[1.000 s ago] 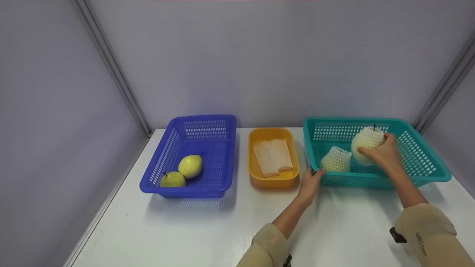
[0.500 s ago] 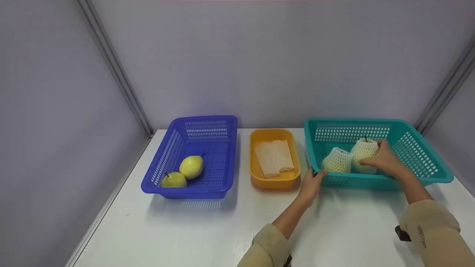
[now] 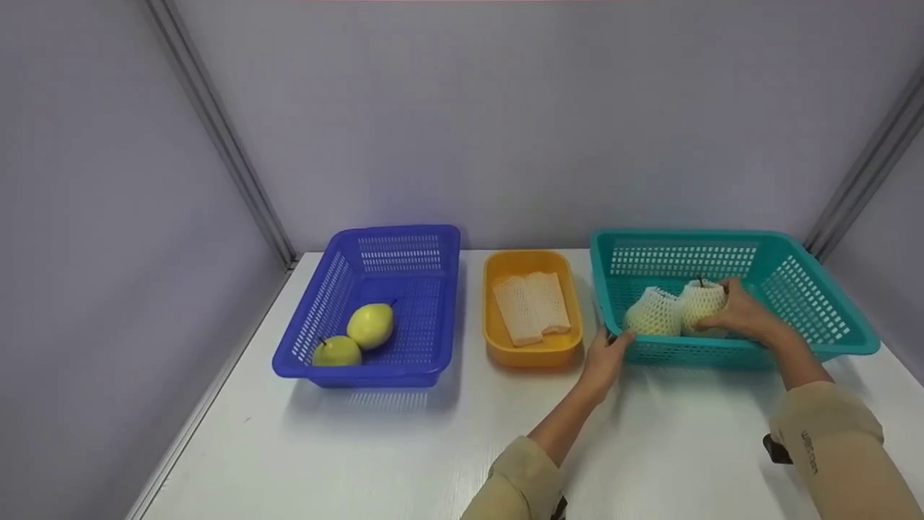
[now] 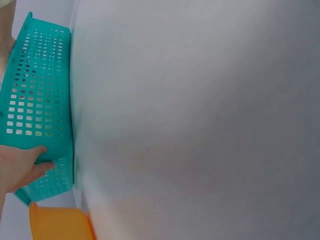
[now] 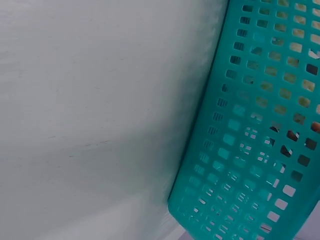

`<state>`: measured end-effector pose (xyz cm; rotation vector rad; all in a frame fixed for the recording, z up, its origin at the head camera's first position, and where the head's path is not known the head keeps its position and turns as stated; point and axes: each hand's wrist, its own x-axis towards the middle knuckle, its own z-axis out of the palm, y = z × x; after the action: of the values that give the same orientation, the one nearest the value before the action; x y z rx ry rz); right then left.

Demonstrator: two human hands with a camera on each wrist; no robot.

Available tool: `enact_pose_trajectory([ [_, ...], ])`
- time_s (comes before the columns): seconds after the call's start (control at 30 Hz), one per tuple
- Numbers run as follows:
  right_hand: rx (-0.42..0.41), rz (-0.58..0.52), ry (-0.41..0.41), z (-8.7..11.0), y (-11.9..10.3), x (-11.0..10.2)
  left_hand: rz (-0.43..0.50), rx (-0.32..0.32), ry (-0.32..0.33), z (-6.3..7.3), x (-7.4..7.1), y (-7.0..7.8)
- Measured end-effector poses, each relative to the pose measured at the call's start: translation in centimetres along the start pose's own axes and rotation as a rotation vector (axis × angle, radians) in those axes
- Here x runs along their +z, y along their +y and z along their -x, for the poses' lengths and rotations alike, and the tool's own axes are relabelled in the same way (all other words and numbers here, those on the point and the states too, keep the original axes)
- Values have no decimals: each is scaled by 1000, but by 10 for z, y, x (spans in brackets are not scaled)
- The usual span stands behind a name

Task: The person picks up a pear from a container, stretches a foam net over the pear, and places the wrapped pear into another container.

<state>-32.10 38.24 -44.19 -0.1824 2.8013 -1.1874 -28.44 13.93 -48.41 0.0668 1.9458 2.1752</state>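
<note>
Inside the teal basket [image 3: 801, 339] on the right, my right hand [image 3: 745, 315] grips a pear in a white foam net [image 3: 700, 303], its stem pointing up. Right beside it, toward the left, sits another netted pear [image 3: 652, 315]. My left hand [image 3: 603, 362] holds the basket's near left corner; in the left wrist view the thumb and fingers of that left hand [image 4: 20, 166] lie against the basket wall [image 4: 55, 145]. The right wrist view shows mostly the perforated basket side [image 5: 245, 150], with the right hand largely hidden behind it.
An orange tub [image 3: 533, 355] with two flat foam nets [image 3: 533, 307] stands in the middle. At the left, a blue basket [image 3: 426, 368] holds two bare yellow-green pears [image 3: 371, 325]. Grey panels [image 3: 462, 123] close off the back and sides of the white table [image 3: 361, 455].
My right hand has lowered the netted pear into the teal basket and moved it left, up against the other netted pear. The left hand has stayed at the basket corner.
</note>
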Motion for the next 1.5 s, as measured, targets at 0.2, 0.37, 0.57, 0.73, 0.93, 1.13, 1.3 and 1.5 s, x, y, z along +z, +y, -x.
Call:
enact_pose_trajectory([
  [0.2,15,-75,-56,1,2,-1,-6,18,-8,1,0,-1],
  [0.37,29,-48,-23,1,0,-2,0,21,-18,1,-1,0],
  [0.57,28,-59,-28,1,3,0,5,11,-15,1,-2,-1],
  [0.73,26,-59,-77,1,5,2,2,7,-4,0,-1,-2],
  [0.93,13,-2,-89,1,1,0,1,0,14,1,0,1],
  [1.13,18,71,-141,4,-1,-7,17,12,14,0,1,1],
  [1.3,44,12,-188,7,0,-9,57,-2,12,-1,0,0],
  [1.5,36,-6,-170,8,0,-7,45,-32,24,0,0,1],
])
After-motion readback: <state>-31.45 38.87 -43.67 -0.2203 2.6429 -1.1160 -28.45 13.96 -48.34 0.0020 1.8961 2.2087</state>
